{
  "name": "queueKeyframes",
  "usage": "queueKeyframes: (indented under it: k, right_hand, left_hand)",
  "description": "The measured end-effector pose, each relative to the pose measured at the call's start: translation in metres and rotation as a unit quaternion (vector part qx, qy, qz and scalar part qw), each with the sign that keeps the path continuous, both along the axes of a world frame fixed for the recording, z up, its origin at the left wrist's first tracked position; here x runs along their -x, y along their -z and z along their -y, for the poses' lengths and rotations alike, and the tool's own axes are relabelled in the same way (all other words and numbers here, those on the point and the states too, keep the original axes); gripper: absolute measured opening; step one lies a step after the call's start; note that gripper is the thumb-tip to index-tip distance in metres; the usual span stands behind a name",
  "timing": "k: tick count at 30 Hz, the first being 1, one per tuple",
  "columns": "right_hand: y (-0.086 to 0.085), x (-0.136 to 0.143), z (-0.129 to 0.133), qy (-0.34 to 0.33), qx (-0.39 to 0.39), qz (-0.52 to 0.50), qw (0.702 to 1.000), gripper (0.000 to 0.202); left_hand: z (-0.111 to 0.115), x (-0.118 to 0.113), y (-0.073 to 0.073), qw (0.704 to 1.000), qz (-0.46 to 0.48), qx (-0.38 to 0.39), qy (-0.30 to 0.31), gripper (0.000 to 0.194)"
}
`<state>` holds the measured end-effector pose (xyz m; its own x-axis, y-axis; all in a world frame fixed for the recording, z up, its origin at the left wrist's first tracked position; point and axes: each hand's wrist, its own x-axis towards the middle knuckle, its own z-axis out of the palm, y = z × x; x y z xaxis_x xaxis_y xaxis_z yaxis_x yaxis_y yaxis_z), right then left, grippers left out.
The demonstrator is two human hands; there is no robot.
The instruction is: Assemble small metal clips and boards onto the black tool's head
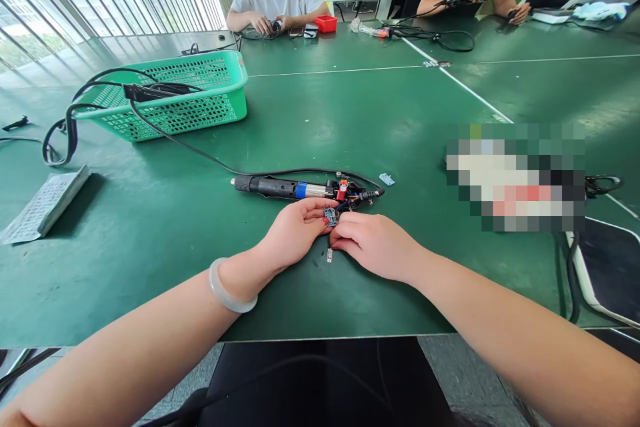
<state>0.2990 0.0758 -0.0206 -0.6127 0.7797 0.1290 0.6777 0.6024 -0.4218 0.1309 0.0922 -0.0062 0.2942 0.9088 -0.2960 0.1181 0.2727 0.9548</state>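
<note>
Between the thumb and fingers of my left hand (300, 227) is a small blue-grey circuit board (331, 216). My right hand (373, 240) meets it from the other side, its fingertips pinched together at the board's lower edge; what they grip is too small to make out. Just below the fingertips, a tiny pale metal-looking piece (329, 255) shows against the table. Beyond my hands lies an opened black electric screwdriver-like tool (273, 187), with a blue band, silver barrel, red part and exposed wires at its right end. A black cable (200, 152) runs from it.
A green perforated basket (240, 90) holding coiled cable stands at the back left on the green table (280, 307). A folded paper packet (47, 203) lies left. A small light-blue piece (387, 179) sits beyond the tool. Right are a blurred item and a dark-screened tablet-like device (613, 267). Two people work opposite.
</note>
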Motion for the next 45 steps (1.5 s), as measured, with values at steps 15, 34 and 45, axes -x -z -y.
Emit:
queueKeyframes:
  k: [15,34,45]
  right_hand:
    - [0.002,-0.013,-0.012,0.0,-0.154,-0.067,0.986,0.019]
    - [0.003,-0.017,-0.022,-0.035,-0.237,-0.016,0.971,0.03]
    - [-0.003,-0.016,-0.016,-0.07,-0.301,0.081,0.948,0.032]
  left_hand:
    - [0.001,0.001,0.0,0.999,0.021,0.019,0.021,0.036]
    - [0.001,0.001,-0.001,0.998,0.033,0.036,0.034,0.034]
    - [0.001,0.0,-0.003,0.999,0.008,0.026,0.043,0.034]
